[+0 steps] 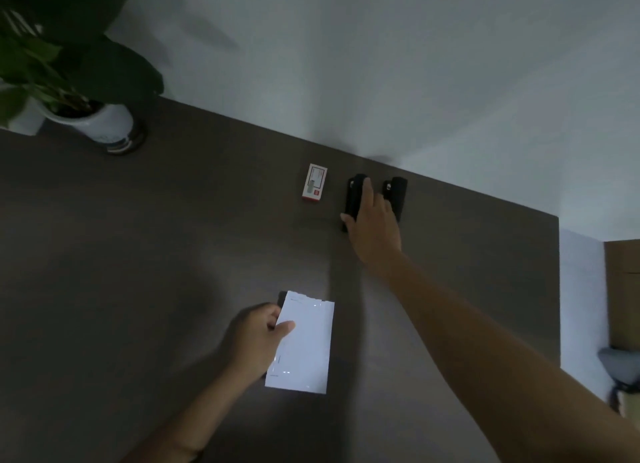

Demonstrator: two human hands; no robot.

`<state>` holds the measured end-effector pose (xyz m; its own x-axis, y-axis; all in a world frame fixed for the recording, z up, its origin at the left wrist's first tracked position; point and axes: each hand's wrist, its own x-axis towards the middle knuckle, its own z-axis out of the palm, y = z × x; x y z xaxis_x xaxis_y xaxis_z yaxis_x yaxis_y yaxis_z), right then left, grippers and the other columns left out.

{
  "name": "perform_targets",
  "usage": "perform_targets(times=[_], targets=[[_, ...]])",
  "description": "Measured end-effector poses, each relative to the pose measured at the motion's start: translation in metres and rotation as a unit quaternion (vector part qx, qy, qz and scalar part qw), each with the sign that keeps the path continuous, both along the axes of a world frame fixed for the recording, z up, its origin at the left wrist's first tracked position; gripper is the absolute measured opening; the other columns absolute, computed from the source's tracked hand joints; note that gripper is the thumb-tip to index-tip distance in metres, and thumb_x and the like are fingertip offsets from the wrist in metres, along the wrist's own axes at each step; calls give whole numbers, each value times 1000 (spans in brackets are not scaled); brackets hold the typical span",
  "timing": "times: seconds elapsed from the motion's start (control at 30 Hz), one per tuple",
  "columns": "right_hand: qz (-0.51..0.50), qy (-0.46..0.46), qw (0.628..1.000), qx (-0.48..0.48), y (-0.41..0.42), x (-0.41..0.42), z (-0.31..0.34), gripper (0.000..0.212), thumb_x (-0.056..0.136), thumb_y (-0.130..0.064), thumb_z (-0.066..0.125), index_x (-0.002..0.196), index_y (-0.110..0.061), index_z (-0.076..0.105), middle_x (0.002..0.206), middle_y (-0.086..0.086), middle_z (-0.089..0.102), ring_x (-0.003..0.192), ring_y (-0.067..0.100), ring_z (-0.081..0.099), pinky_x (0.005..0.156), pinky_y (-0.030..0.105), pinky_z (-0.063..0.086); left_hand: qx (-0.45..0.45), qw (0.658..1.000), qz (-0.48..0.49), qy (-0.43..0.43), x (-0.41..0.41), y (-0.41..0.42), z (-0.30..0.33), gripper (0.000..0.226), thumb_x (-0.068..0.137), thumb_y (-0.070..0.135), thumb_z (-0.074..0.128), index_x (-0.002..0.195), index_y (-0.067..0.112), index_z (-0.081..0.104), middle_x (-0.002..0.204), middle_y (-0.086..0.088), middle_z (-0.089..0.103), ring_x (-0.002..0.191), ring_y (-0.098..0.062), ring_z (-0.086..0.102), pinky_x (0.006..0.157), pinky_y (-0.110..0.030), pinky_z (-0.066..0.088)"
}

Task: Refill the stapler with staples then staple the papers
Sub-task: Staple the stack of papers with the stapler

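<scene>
Two black staplers lie side by side near the far edge of the dark desk (173, 254). My right hand (375, 225) rests over the left stapler (353, 195), thumb at its near end and fingers along its top; whether it grips it I cannot tell. The right stapler (398, 194) lies just beside the hand. A small red and white staple box (314, 184) sits to the left of the staplers. My left hand (256, 338) pinches the left edge of a small stack of white papers (304, 348) just above the desk near me.
A potted plant in a white pot (100, 123) stands at the desk's far left corner. The desk's right edge runs down at the right, with a brown cardboard box (623, 289) and floor beyond. A pale wall lies behind the desk.
</scene>
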<state>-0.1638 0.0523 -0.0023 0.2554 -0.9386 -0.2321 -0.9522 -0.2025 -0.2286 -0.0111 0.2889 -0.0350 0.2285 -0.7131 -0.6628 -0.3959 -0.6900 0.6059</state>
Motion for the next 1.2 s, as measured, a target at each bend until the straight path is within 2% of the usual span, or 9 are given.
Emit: perform_targets(times=[0.07, 0.13, 0.37, 0.53, 0.63, 0.73, 0.9, 1.03, 1.2], targets=[[-8, 19, 999, 29, 5, 3, -3, 82, 97, -24, 57, 157, -13, 3, 131, 16, 52, 113, 34, 56, 82, 43, 49, 2, 1000, 3, 6, 2, 1, 1, 24, 87, 44, 68, 78, 23, 65, 76, 8, 75, 68, -16, 72, 65, -46, 59], [-11, 31, 998, 45, 14, -1, 2, 89, 93, -12, 61, 157, -15, -1, 129, 15, 54, 108, 33, 60, 75, 41, 50, 3, 1000, 7, 10, 4, 1, 2, 22, 87, 45, 67, 80, 25, 66, 78, 10, 76, 70, -14, 73, 67, -46, 60], [86, 64, 991, 83, 118, -76, 23, 68, 86, 2, 54, 148, -14, 33, 130, 8, 54, 114, 28, 51, 90, 37, 46, 4, 1000, 10, 18, 5, 0, 1, 21, 86, 45, 68, 75, 28, 63, 69, 10, 74, 61, -12, 70, 57, -36, 55], [119, 83, 984, 105, 172, -122, 27, 85, 70, 11, 61, 148, -14, 37, 139, 3, 53, 124, 25, 48, 101, 31, 41, 9, 1000, -2, 17, -10, -2, 1, 21, 87, 42, 69, 75, 25, 63, 71, 10, 74, 64, -12, 71, 62, -36, 59], [119, 67, 981, 135, 177, -129, 28, 84, 72, 5, 60, 150, -15, 34, 143, 2, 48, 130, 24, 43, 107, 31, 38, 4, 1000, -17, 15, -20, -4, 1, 21, 86, 42, 69, 74, 26, 63, 70, 12, 75, 64, -10, 71, 63, -35, 58], [103, -11, 988, 112, 165, -124, 32, 65, 79, -17, 54, 143, -15, 42, 140, 2, 51, 128, 22, 43, 107, 31, 38, 1, 1000, -31, -3, -27, -7, 1, 24, 87, 43, 70, 73, 25, 62, 71, 11, 74, 64, -12, 70, 63, -38, 59], [-73, -135, 986, 61, 136, -96, 20, 34, 98, -14, 44, 131, -15, 52, 127, 7, 58, 115, 23, 52, 93, 25, 35, 5, 999, -40, -16, -32, -10, 0, 24, 89, 42, 70, 74, 24, 62, 73, 10, 74, 65, -12, 70, 62, -37, 58], [-90, -126, 986, 56, 122, -72, 2, 27, 101, -16, 45, 126, -11, 56, 120, 9, 58, 113, 26, 51, 96, 29, 38, 9, 998, -56, -23, -35, -6, -2, 25, 90, 42, 71, 73, 26, 60, 72, 11, 70, 63, -12, 67, 54, -27, 48], [-83, -93, 991, 43, 128, -60, -16, 30, 102, -21, 43, 130, -14, 53, 141, 6, 47, 130, 24, 40, 112, 36, 35, 3, 999, -44, -17, -36, -7, -2, 26, 90, 40, 71, 73, 24, 60, 70, 8, 69, 62, -13, 65, 56, -31, 49]])
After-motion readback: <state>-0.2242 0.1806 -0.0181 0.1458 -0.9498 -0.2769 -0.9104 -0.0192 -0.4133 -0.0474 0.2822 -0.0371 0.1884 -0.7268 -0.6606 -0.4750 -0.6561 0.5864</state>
